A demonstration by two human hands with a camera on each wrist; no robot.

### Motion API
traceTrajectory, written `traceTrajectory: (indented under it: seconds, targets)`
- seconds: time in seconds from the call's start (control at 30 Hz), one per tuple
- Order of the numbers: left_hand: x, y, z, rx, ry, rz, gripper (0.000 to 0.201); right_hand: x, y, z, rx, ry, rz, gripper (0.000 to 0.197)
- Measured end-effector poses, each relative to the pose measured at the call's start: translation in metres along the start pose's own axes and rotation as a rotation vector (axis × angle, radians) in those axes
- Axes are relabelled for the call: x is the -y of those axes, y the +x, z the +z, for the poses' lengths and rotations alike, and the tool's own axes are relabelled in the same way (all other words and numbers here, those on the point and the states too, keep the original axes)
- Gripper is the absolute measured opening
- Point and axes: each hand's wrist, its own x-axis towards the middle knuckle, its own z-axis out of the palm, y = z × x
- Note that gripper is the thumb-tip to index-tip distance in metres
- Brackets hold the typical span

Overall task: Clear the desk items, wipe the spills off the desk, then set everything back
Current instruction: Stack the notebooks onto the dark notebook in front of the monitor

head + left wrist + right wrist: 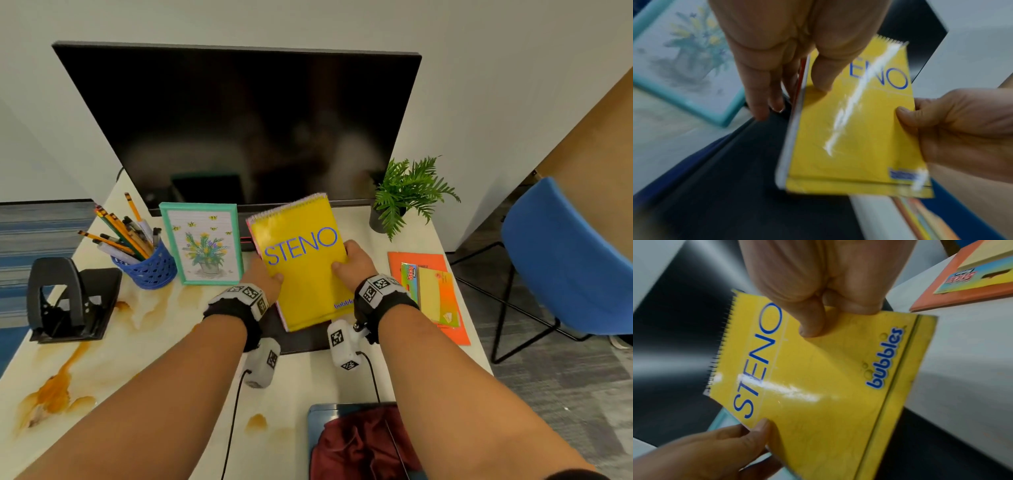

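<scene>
A yellow STENO spiral notebook (305,260) is lifted above the dark mat (301,339) in front of the monitor, tilted up at its far end. My left hand (263,274) grips its left edge, thumb on the cover and fingers underneath. My right hand (352,263) grips the right edge the same way. The left wrist view shows the notebook (851,129) with my left hand (789,68) on its edge, and the right wrist view shows the notebook (818,378) under my right hand's (818,308) thumb. Orange-brown spills (58,390) stain the white desk (164,383) at the left.
A teal picture frame (202,243), a blue pencil cup (147,263) and a black hole punch (68,301) stand at left. A potted fern (404,195) and an orange folder with sticky notes (431,291) lie at right. A bin with maroon cloth (356,445) sits near me. A blue chair (568,257) stands right.
</scene>
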Motion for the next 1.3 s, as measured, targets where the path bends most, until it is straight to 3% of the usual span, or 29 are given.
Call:
traceTrajectory:
  seconds: [0.13, 0.23, 0.33, 0.43, 0.53, 0.77, 0.97, 1.07, 1.17, 1.3]
  targets:
    - [-0.028, -0.013, -0.026, -0.287, -0.211, 0.120, 0.050, 0.030, -0.007, -0.013, -0.051, 0.270, -0.165, 0.037]
    - [-0.036, -0.019, -0.034, -0.340, -0.275, 0.141, 0.042, 0.038, -0.004, -0.014, -0.042, 0.319, -0.222, 0.045]
    - [-0.028, -0.028, -0.028, -0.263, -0.232, 0.096, 0.045, 0.028, -0.003, -0.004, -0.003, 0.293, -0.183, 0.053]
    - [-0.015, -0.038, -0.011, -0.130, -0.120, 0.016, 0.052, 0.004, -0.008, 0.009, 0.050, 0.165, -0.050, 0.052]
    - [-0.009, -0.036, -0.004, -0.116, -0.091, -0.025, 0.040, -0.008, -0.009, 0.014, 0.120, -0.009, 0.046, 0.046]
    - [-0.017, -0.020, 0.002, -0.045, 0.036, 0.006, 0.038, -0.004, -0.008, 0.003, -0.008, 0.009, 0.128, 0.040]
    - [0.006, -0.008, 0.028, 0.097, 0.426, 0.095, 0.077, -0.033, -0.010, -0.016, -0.019, -0.139, 0.346, 0.039]
    - [0.021, -0.005, 0.039, 0.161, 0.615, 0.022, 0.094, -0.048, -0.014, -0.026, 0.017, -0.186, 0.394, 0.043]
    - [0.031, -0.006, 0.043, 0.227, 0.679, -0.005, 0.099, -0.047, -0.026, -0.037, 0.080, -0.359, 0.478, 0.052]
    - [0.034, -0.002, 0.038, 0.258, 0.672, -0.003, 0.104, -0.055, -0.028, -0.034, 0.168, -0.716, 0.451, 0.055]
